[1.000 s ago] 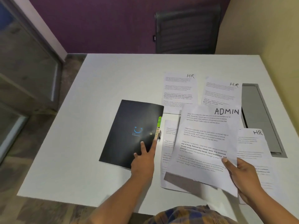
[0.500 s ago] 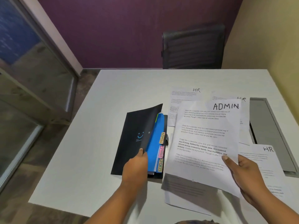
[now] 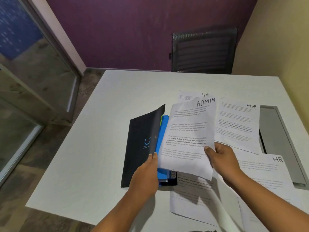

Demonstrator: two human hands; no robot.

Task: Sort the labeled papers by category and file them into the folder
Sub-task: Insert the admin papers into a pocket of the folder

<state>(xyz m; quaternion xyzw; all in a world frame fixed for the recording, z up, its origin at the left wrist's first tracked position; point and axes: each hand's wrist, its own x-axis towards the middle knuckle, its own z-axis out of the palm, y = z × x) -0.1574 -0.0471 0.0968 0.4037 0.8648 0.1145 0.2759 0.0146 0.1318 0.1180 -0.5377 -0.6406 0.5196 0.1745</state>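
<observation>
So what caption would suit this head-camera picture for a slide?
Left hand lifts the black folder cover while right hand slides the ADMIN sheet inside.

The left hand [image 3: 145,171] lifted the black folder [image 3: 142,144] cover; the right hand [image 3: 222,159] held the ADMIN sheet [image 3: 189,134] over it.

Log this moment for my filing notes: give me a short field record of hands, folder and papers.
left hand: lifting the black folder's cover by its edge
right hand: holding the ADMIN sheet over the open folder
folder inside: blue divider visible
HR sheets on table: three, at
other sheets: more lie under the ADMIN sheet, labels hidden
</observation>
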